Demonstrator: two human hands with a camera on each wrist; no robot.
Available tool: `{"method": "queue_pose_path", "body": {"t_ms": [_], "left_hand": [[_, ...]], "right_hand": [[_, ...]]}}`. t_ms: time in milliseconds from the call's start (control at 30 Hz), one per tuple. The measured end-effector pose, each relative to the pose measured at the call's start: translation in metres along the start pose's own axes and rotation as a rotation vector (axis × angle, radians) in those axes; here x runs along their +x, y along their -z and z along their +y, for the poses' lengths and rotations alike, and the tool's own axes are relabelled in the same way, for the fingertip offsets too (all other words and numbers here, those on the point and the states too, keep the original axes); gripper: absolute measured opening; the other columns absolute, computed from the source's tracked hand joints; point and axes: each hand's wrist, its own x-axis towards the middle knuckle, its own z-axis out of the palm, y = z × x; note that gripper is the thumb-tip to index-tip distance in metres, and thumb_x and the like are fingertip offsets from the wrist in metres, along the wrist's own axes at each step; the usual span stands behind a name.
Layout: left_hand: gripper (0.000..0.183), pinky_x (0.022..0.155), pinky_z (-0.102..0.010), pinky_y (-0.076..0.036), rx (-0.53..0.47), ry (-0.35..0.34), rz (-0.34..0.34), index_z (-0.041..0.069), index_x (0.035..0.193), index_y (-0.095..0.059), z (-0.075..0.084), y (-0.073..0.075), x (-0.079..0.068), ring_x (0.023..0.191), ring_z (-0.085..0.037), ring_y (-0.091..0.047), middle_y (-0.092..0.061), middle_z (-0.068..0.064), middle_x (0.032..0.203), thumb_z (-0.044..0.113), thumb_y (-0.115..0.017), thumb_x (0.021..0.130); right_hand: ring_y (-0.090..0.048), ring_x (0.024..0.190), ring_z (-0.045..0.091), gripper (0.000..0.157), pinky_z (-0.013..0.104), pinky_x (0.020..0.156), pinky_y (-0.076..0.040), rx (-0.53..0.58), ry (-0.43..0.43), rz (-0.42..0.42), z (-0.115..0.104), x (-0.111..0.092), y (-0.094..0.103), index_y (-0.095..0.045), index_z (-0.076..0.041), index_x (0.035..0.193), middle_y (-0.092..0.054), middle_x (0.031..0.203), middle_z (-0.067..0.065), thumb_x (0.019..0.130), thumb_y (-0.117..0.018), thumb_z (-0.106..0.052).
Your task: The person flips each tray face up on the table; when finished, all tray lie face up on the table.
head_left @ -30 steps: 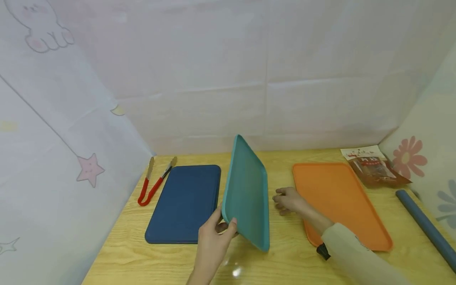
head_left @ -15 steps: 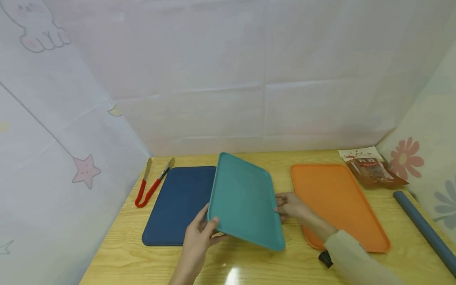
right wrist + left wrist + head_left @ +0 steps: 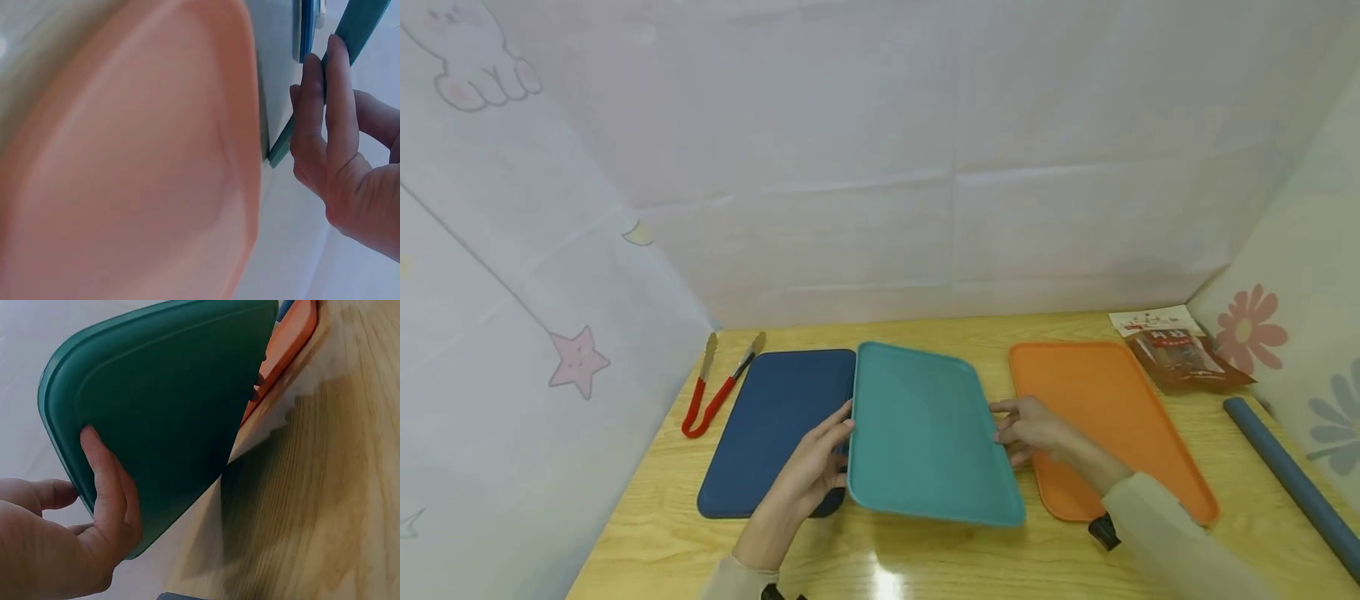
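A teal rectangular tray (image 3: 932, 433) is held tilted over the middle of the table, its left side higher than its right. My left hand (image 3: 805, 471) grips the left rim, thumb at the edge and fingers (image 3: 109, 487) spread against the underside. At the right rim, my right hand (image 3: 1037, 429) holds the tray between thumb and fingers (image 3: 340, 94). Left of it lies a dark blue tray (image 3: 775, 425), partly behind my left hand. To the right an orange tray (image 3: 1120, 417) lies flat under my right forearm.
Red-handled tongs (image 3: 715, 400) lie at the far left. A packaged brown food bag (image 3: 1183, 350) sits at the back right corner, with a grey-blue roll (image 3: 1292, 475) along the right edge. Printed cloth walls (image 3: 865, 167) enclose the wooden table (image 3: 647, 533).
The teal tray has swung from nearly upright to a much flatter tilt. My right hand has come onto its right rim, and my left hand has shifted left and along the left rim.
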Motion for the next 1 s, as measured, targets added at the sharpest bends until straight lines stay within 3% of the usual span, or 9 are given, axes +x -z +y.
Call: {"method": "queue_pose_path", "body": {"t_ms": [167,400,467,567,700,733,833,933,1000], "left_hand": [[0.057,0.063,-0.037,-0.056,0.156,0.018,0.062,0.014,0.152,-0.030,0.003,0.005,0.020,0.074,-0.020,-0.064,-0.058,-0.017,0.109,0.025,-0.052,0.101],[0.049,0.063,-0.041,-0.058,0.373,0.025,0.119,0.005,0.148,-0.038,-0.003,0.001,0.044,0.072,-0.024,-0.066,-0.063,-0.019,0.100,0.015,-0.049,0.101],[0.047,0.064,-0.043,-0.058,0.416,0.030,0.131,0.005,0.146,-0.041,-0.006,-0.001,0.051,0.074,-0.030,-0.067,-0.063,-0.022,0.100,0.012,-0.049,0.101],[0.045,0.076,-0.046,-0.056,0.501,0.011,0.143,0.001,0.143,-0.044,-0.010,-0.004,0.060,0.092,-0.036,-0.065,-0.059,-0.027,0.116,0.007,-0.049,0.099],[0.045,0.088,-0.042,-0.048,0.604,-0.039,0.157,-0.006,0.139,-0.047,-0.014,-0.004,0.075,0.107,-0.034,-0.059,-0.051,-0.029,0.133,0.000,-0.048,0.094],[0.045,0.087,-0.039,-0.047,0.626,-0.051,0.162,-0.007,0.138,-0.048,-0.015,-0.003,0.079,0.106,-0.031,-0.059,-0.051,-0.029,0.133,-0.001,-0.047,0.093],[0.047,0.067,-0.032,-0.045,0.684,-0.074,0.183,-0.008,0.137,-0.047,-0.015,-0.003,0.089,0.075,-0.022,-0.058,-0.056,-0.029,0.128,-0.003,-0.046,0.091],[0.048,0.054,-0.031,-0.050,0.723,-0.049,0.207,-0.007,0.140,-0.045,-0.015,-0.003,0.093,0.054,-0.015,-0.056,-0.066,-0.028,0.108,-0.002,-0.044,0.092],[0.048,0.049,-0.036,-0.054,0.734,-0.025,0.213,-0.006,0.141,-0.044,-0.014,-0.005,0.095,0.046,-0.018,-0.058,-0.069,-0.026,0.092,-0.002,-0.043,0.093]], "right_hand": [[-0.066,0.073,0.024,0.063,0.036,0.057,-0.058,-0.012,0.017,-0.020,-0.001,0.003,0.013,-0.032,0.016,0.142,-0.060,0.096,0.021,0.087,-0.060,0.006],[-0.067,0.070,0.025,0.065,0.035,0.057,-0.058,-0.072,-0.013,0.016,-0.004,0.009,0.023,-0.032,0.016,0.142,-0.066,0.097,0.021,0.084,-0.060,0.007],[-0.067,0.066,0.026,0.065,0.035,0.056,-0.058,-0.092,-0.033,0.042,-0.005,0.011,0.024,-0.033,0.015,0.142,-0.068,0.091,0.021,0.083,-0.061,0.009],[-0.067,0.063,0.025,0.066,0.034,0.053,-0.057,-0.129,-0.046,0.079,-0.005,0.016,0.025,-0.034,0.015,0.142,-0.069,0.085,0.022,0.082,-0.061,0.010],[-0.068,0.064,0.025,0.066,0.034,0.053,-0.057,-0.158,-0.058,0.103,-0.009,0.024,0.027,-0.035,0.014,0.142,-0.067,0.099,0.027,0.082,-0.062,0.011],[-0.068,0.064,0.025,0.066,0.034,0.053,-0.057,-0.163,-0.062,0.108,-0.011,0.025,0.027,-0.035,0.014,0.142,-0.065,0.105,0.029,0.082,-0.062,0.011],[-0.068,0.065,0.024,0.065,0.035,0.054,-0.057,-0.186,-0.074,0.116,-0.013,0.031,0.028,-0.036,0.012,0.142,-0.062,0.112,0.031,0.082,-0.060,0.012],[-0.067,0.066,0.024,0.063,0.036,0.056,-0.058,-0.210,-0.080,0.123,-0.015,0.036,0.027,-0.036,0.012,0.142,-0.064,0.108,0.028,0.083,-0.059,0.011],[-0.067,0.065,0.025,0.063,0.037,0.055,-0.058,-0.228,-0.084,0.124,-0.015,0.038,0.027,-0.035,0.013,0.142,-0.066,0.102,0.027,0.084,-0.058,0.012]]}}
